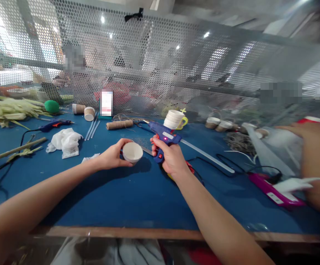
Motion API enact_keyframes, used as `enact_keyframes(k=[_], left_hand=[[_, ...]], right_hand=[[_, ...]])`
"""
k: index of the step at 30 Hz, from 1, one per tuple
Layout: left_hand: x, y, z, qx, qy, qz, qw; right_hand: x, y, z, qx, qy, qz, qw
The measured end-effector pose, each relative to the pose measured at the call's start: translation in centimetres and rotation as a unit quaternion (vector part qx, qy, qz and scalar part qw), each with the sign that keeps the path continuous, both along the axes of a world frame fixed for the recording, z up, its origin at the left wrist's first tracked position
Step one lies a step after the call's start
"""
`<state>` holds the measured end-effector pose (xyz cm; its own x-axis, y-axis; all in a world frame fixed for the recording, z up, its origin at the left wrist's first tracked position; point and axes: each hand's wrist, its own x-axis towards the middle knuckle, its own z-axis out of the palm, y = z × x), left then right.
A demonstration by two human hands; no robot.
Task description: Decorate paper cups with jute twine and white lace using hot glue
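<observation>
In my left hand [116,154] is a small white paper cup [132,152], gripped between thumb and fingers with its open mouth tilted toward me. My right hand [170,156] wraps round the handle of a blue hot glue gun [164,134], which has orange and red parts. A long translucent glue stick [208,156] sticks out of the gun's rear, and the nozzle points up and left, away from me. Behind the gun stands a stack of white cups [173,119] with a yellow handle. A twine roll [119,124] lies beyond the cup.
Crumpled white cloth [64,142], loose glue sticks [92,127] and a second glue gun [55,124] lie at left. A lit phone [106,103] leans at the back. At right are a purple power strip [276,191], cables and another person's arm [318,162]. Perforated metal [160,66] borders the blue table.
</observation>
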<state>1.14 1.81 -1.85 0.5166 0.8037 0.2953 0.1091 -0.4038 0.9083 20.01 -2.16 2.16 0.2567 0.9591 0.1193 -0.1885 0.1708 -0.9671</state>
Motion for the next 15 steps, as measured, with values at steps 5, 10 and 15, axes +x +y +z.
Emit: enact_keyframes(k=[5,10,15], left_hand=[[0.1,-0.2,-0.8,-0.036,0.004,0.042,0.998],[-2.4,1.5,2.5,-0.057,0.053,-0.03,0.997],[-2.5,5.6,5.1,-0.022,0.129,0.059,0.99]], right_hand=[[0.7,0.8,-0.4,-0.03,0.007,-0.002,1.0],[0.8,0.9,-0.2,-0.029,0.014,0.012,0.999],[0.3,0.8,-0.3,-0.034,0.017,0.017,0.999]])
